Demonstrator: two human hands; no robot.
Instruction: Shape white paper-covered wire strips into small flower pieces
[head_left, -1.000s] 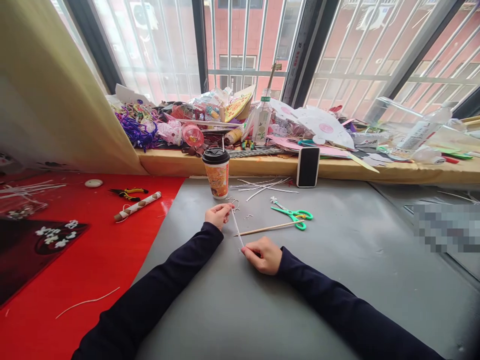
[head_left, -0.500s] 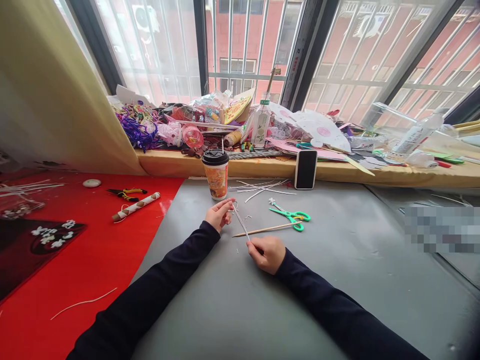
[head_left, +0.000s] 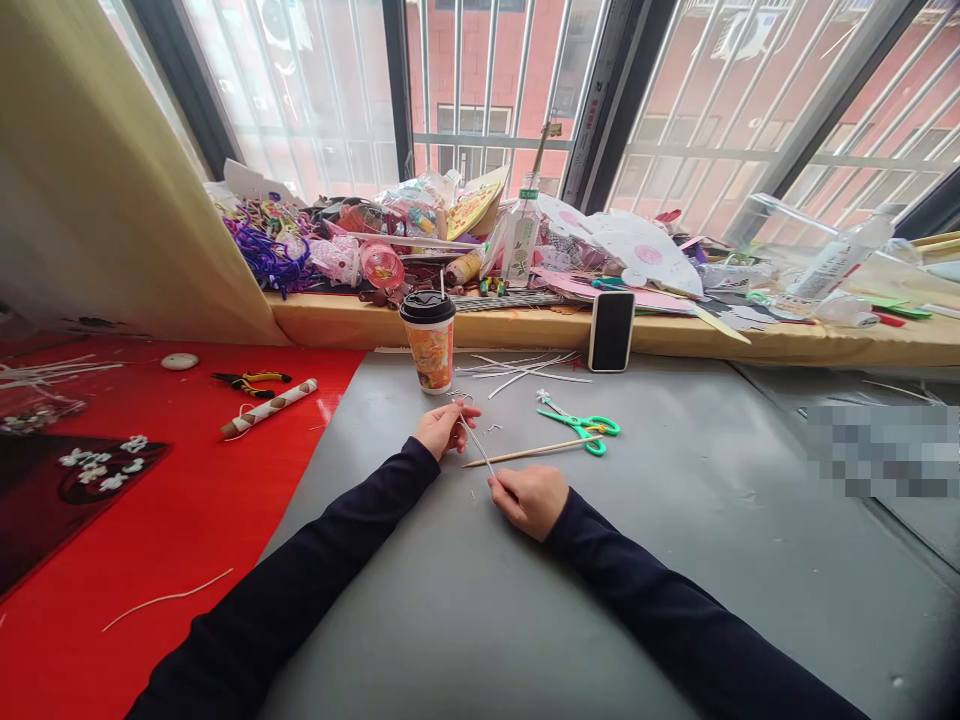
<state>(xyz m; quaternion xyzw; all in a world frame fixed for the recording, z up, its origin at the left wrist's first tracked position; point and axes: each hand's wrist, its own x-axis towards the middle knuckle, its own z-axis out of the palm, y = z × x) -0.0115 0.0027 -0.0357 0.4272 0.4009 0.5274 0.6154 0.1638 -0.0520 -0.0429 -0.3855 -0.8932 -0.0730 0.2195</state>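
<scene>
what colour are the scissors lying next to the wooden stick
The scissors are bright green, handles included, seen clearly in the head view, just right of the hands.

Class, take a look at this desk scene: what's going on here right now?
A person in dark sleeves sits at a grey table, holding a thin white strip stretched between both hands. The left hand pinches its far end near a paper cup; the right hand pinches the near end. A wooden stick and green scissors lie just beyond the hands, with more white strips in front of a phone.
</scene>
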